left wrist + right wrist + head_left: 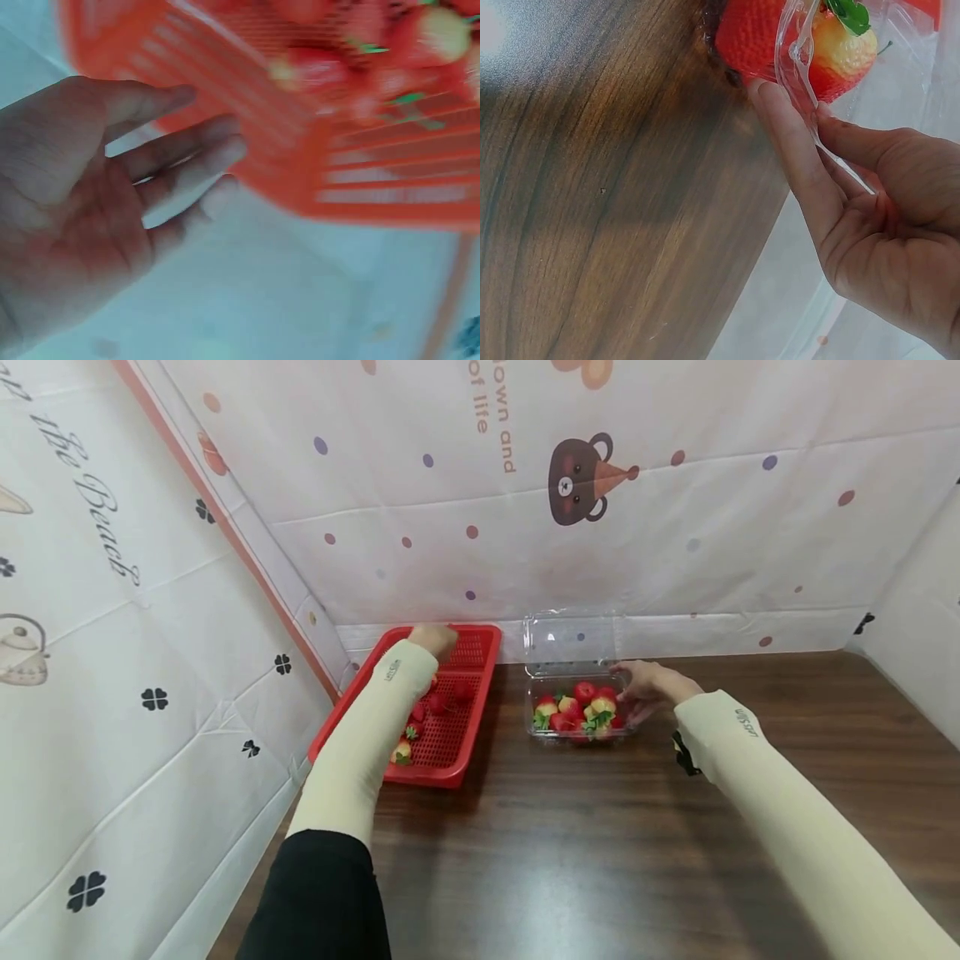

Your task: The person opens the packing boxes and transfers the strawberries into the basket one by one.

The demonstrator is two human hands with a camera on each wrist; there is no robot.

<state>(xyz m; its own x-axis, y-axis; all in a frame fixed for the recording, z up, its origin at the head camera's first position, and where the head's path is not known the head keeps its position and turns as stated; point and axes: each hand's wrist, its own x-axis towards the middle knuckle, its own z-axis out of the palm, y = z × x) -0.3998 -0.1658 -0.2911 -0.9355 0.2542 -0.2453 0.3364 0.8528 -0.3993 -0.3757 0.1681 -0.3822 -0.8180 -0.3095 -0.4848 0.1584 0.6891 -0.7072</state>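
Observation:
My left hand (437, 642) is over the far end of a red plastic basket (450, 774). In the left wrist view its fingers (187, 154) are spread and slightly bent, holding nothing, beside the basket's slatted wall. Several strawberries (414, 731) lie in the basket, partly hidden by my left forearm. A clear plastic clamshell box (534, 727) stands to the right with its lid (570, 643) raised, filled with red and pale strawberries (573, 710). My right hand (648, 689) pinches the box's right rim between thumb and fingers, as the right wrist view shows.
The basket and box stand on a dark wood-grain table (540, 852). A white printed cloth (420, 568) hangs behind them, and another covers the left side (187, 710). Bare tabletop lies between the basket and the box.

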